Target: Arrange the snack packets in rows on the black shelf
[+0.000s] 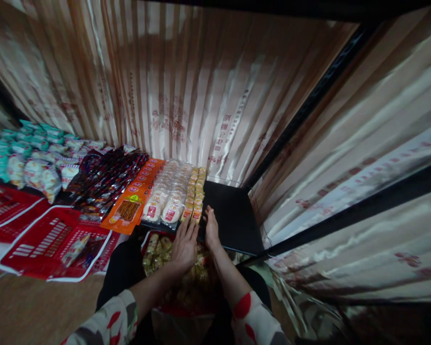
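Note:
Two rows of small yellow-wrapped snack packets (195, 189) lie on the black shelf (233, 215). My left hand (185, 247) rests its outstretched fingers against the near end of these rows. Along their right side stands my right hand (211, 230), fingers extended and close to the packets; whether it touches them I cannot tell. Neither hand grips anything. Below my hands, between my legs, a red basket (144, 239) holds many more yellow-wrapped packets (158, 254), partly hidden by my forearms.
Left of the yellow rows lie white round crackers in clear wrap (163, 191), an orange snack bag (129, 206), dark shiny packets (104, 172) and teal bags (32, 136). Red baskets (53, 239) stand below on the left. Curtains (187, 86) and a black frame post (301, 110) enclose the shelf.

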Demonstrator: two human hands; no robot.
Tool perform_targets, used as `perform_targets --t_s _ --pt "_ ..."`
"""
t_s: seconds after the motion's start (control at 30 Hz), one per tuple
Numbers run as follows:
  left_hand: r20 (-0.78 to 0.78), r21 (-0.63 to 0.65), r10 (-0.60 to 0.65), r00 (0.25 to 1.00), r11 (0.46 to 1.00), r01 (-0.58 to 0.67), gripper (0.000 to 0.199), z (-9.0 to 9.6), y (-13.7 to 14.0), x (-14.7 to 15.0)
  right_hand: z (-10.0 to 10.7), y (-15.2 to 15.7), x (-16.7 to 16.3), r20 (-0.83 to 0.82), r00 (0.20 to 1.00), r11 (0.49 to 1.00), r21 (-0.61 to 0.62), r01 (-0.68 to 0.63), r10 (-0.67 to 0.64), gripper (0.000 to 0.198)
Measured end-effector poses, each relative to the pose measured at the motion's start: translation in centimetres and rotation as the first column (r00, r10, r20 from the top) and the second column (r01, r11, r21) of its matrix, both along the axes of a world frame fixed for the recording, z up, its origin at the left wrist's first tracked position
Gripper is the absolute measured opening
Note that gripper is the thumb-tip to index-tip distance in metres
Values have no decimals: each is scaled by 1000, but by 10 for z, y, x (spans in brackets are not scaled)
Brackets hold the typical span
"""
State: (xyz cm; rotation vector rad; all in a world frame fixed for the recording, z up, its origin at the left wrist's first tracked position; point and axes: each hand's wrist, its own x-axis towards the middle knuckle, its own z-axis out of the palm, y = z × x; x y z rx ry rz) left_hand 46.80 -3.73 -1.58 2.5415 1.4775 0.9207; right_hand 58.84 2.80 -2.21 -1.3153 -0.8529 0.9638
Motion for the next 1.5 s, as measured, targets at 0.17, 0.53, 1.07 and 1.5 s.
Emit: perform_targets --t_s 0.17,0.53,1.07,1.5 --pt "-270 178 -115 956 970 167 50 -13 25 4 14 16 11 -249 968 1000 0 25 -24 73" --pt "-260 253 -149 954 943 217 46 -31 68 19 16 85 21 -282 956 994 -49 -95 78 66" --pt "-297 286 -95 950 941 184 45 -13 66 15 20 148 22 -180 976 991 -39 -132 123 71" --pt "-255 321 -76 964 934 159 45 -24 71 21 10 190 25 -196 968 987 57 -150 159 70"
